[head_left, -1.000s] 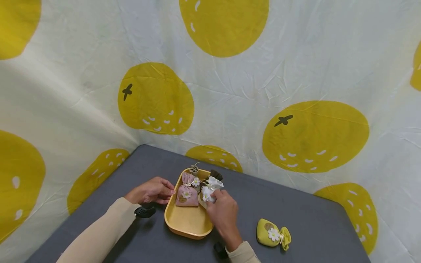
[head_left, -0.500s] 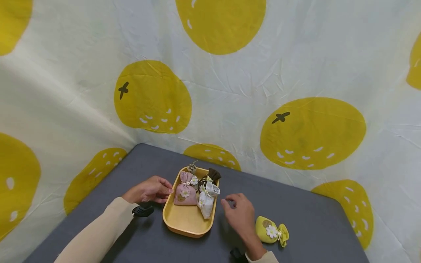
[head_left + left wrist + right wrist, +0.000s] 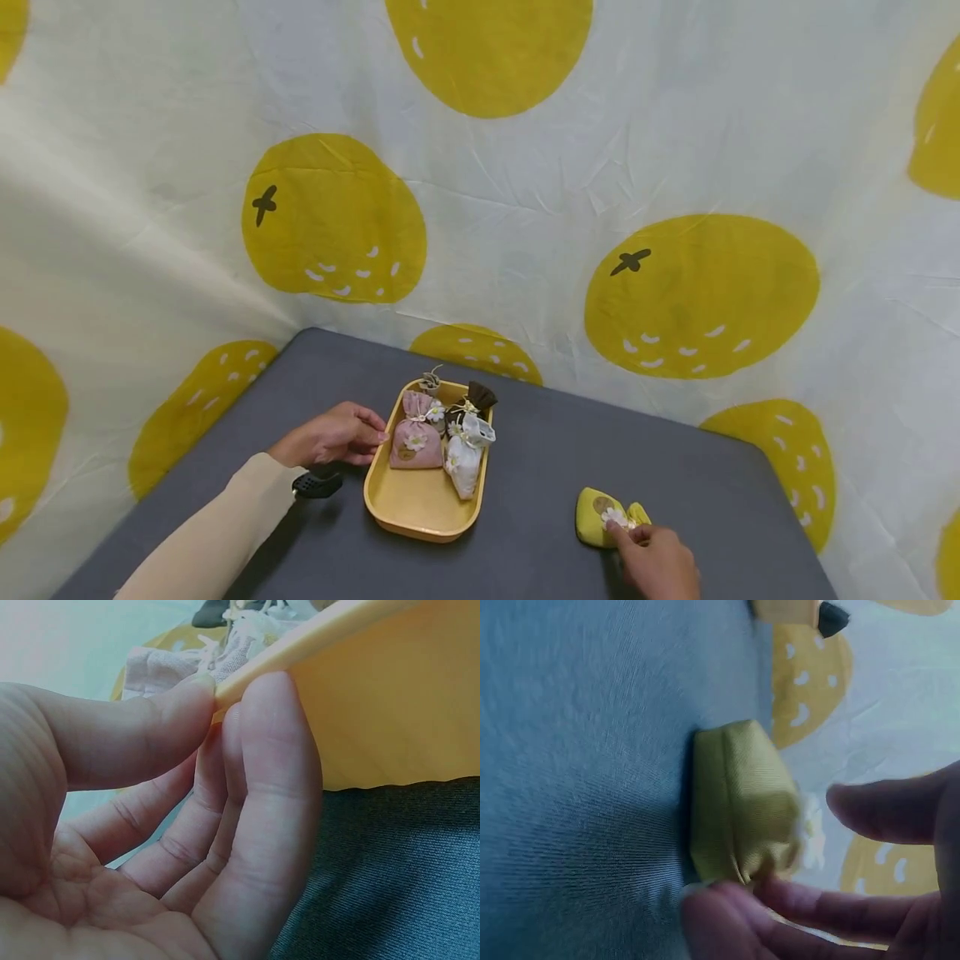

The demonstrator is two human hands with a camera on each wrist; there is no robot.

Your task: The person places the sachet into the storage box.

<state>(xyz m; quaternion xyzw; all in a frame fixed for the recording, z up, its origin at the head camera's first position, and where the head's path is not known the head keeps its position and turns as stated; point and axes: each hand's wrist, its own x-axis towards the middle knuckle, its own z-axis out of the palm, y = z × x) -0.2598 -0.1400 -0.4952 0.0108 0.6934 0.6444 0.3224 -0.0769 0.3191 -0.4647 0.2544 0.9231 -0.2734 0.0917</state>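
Observation:
My left hand (image 3: 337,435) pinches the left rim of a yellow tray (image 3: 423,521); in the left wrist view its thumb and fingers meet on the tray's edge (image 3: 300,649). Inside the tray a pink drawstring pouch (image 3: 417,446) lies beside a white pouch (image 3: 463,467), with a dark brown pouch (image 3: 480,396) and a greyish one (image 3: 430,383) toward the far end. My right hand (image 3: 660,560) is at the tied neck of a yellow pouch (image 3: 591,517) with a daisy. In the right wrist view, fingertips touch or nearly touch this pouch (image 3: 742,795), while the thumb stands apart from it.
A dark grey table surface (image 3: 540,517) lies under everything. White fabric with yellow fruit prints (image 3: 701,296) hangs behind and at the sides. Table space separates the tray from the yellow pouch.
My right hand has let go of the white pouch, which now lies in the tray, and has moved right to the yellow pouch. The left hand still holds the rim.

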